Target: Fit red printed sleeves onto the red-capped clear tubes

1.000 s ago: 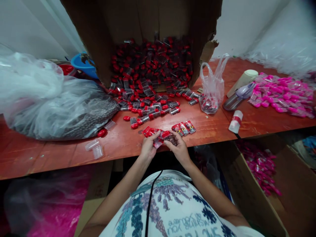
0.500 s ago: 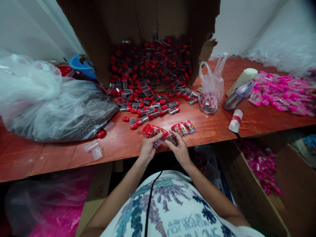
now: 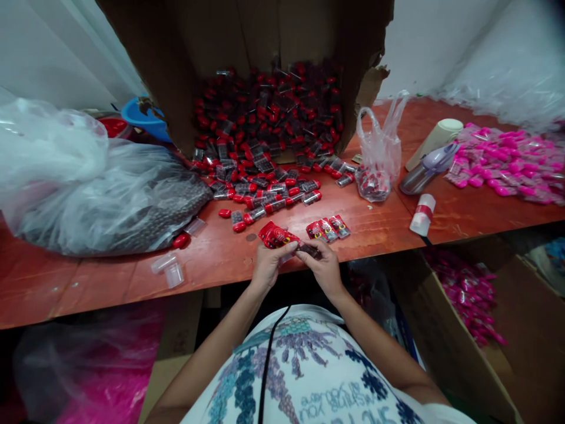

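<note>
Close to the table's front edge, my left hand [image 3: 267, 265] is closed on a bunch of red printed packets [image 3: 276, 234] fanned out above the thumb. My right hand [image 3: 325, 268] pinches a small clear container of dark beads [image 3: 311, 250], which meets the ends of the packets between the hands. Just beyond my right hand, several red printed packets [image 3: 328, 228] lie side by side on the red table [image 3: 238, 256]. Farther back are many clear containers with red caps [image 3: 276, 204], filled with dark beads.
A torn cardboard box [image 3: 375, 88] on its side spills the red-capped containers. To the left lies a large bag of dark beads [image 3: 119, 200] beside clear empty containers [image 3: 173, 274]. At right are a knotted plastic bag [image 3: 379, 153], a bottle [image 3: 426, 168], a white roll [image 3: 422, 215] and pink items [image 3: 507, 159].
The red packets in my left hand have drawn into a tighter bunch. My right hand has shifted slightly, and the bead container in it now shows more clearly.
</note>
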The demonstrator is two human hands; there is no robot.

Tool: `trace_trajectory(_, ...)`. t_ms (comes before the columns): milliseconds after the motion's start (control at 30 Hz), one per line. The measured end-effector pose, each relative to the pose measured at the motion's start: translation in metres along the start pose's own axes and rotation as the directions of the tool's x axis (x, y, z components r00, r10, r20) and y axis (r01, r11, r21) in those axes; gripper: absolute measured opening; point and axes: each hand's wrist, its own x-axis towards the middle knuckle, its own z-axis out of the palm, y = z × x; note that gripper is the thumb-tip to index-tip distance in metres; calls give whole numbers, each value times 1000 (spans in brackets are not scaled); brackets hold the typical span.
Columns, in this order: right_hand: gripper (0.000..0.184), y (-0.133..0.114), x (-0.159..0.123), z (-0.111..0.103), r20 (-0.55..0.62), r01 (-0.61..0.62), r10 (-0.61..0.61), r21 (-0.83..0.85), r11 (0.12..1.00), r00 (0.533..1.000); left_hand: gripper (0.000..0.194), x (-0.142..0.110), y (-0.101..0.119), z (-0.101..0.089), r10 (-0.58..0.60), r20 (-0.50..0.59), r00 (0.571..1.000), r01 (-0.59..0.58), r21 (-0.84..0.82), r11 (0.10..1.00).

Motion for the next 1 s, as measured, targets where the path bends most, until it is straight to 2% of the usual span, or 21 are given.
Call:
trace_trajectory(100, 27, -1, 0, 1, 40, -131, 128, 82, 988, 991, 24, 0, 1, -2, -23, 53, 998, 21, 38, 999)
trace_trajectory(167, 30, -1, -1, 2, 74, -237, 227, 177, 955, 971, 29, 0, 3, -2, -62, 94, 994, 58, 39, 998)
trace_trajectory(233, 30, 1, -1, 2, 75, -269, 258, 242, 932, 963, 35, 0, 4, -3, -82, 110, 991, 80, 23, 997)
trace_trajectory(333, 30, 5, -1, -1, 57, -213, 206, 235, 948, 977, 26, 2, 3, -3, -44, 89, 995, 43, 7, 999)
trace_trajectory(433, 34, 8, 0, -6, 99, -106, 94, 126, 986, 991, 20, 3, -1, -6, 33, 21, 999, -33, 4, 999)
trace_trajectory(500, 36, 8, 1, -8, 132, -54, 47, 56, 997, 990, 21, 2, -3, -7, 35, 8, 999, -35, 24, 999)
trace_trajectory(700, 46, 10, 3, -8, 150, -38, 32, 37, 999, 988, 25, -4, -8, -8, -128, 73, 989, 120, 104, 987)
trace_trajectory(833, 35, 13, 5, -9, 153, 5, 0, -33, 999, 988, 25, -5, -11, -5, -175, 53, 983, 171, 69, 983)
trace_trajectory(1000, 34, 17, 9, -19, 92, -58, 62, -42, 997, 994, 26, -1, -16, -1, -298, 107, 949, 303, -31, 953)
